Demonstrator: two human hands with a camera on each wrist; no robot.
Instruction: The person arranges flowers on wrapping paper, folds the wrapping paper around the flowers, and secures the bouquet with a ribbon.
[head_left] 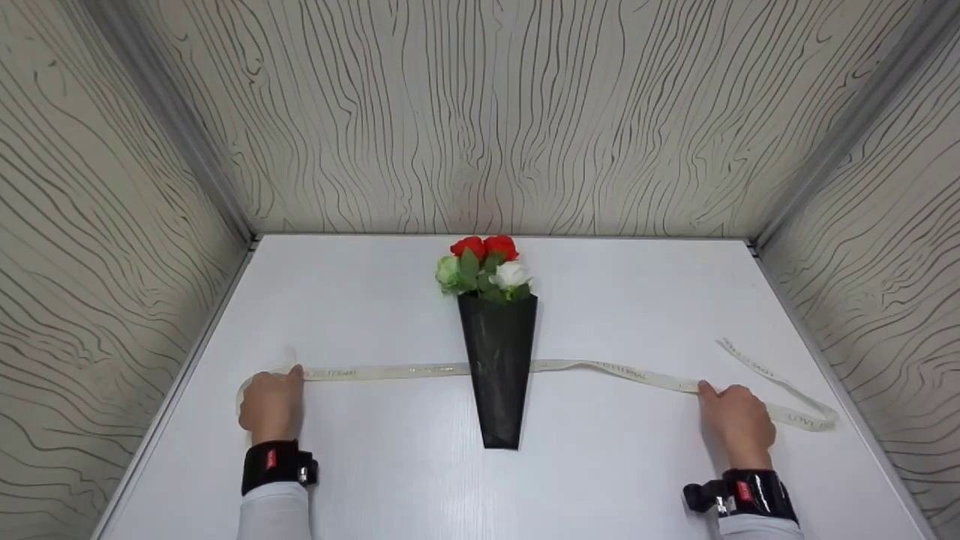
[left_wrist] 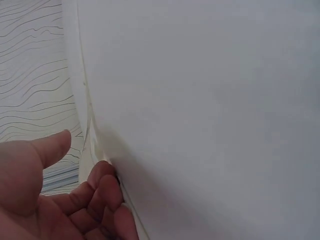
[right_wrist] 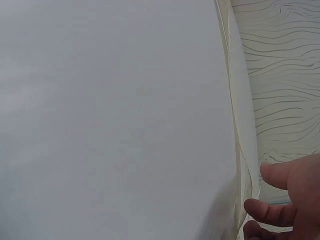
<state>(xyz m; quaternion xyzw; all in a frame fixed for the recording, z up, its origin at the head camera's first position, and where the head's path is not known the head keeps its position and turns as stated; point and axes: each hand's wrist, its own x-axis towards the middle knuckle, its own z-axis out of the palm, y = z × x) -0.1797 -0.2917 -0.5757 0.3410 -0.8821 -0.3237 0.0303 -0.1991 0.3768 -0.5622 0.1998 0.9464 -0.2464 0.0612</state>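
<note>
A bouquet of artificial-looking red, white and pale green flowers [head_left: 484,266] lies at mid-table in a black wrapping sleeve [head_left: 498,367]. Beneath the sleeve passes a long cream ribbon [head_left: 386,372] with printed lettering, spread sideways across the table. At its left part, my left hand [head_left: 271,401] rests with loosely curled fingers [left_wrist: 107,192] against the ribbon, the thumb standing apart in the left wrist view. My right hand [head_left: 737,420] touches the ribbon's right part; thumb and fingers [right_wrist: 270,212] are spread apart in the right wrist view.
The ribbon's right end [head_left: 757,367] doubles back in a loop near the right edge of the white table [head_left: 390,300]. Wood-grain patterned panels [head_left: 480,112] rise behind and on both sides, joined by grey corner posts [head_left: 176,127]. Black camera straps [head_left: 274,466] circle both wrists.
</note>
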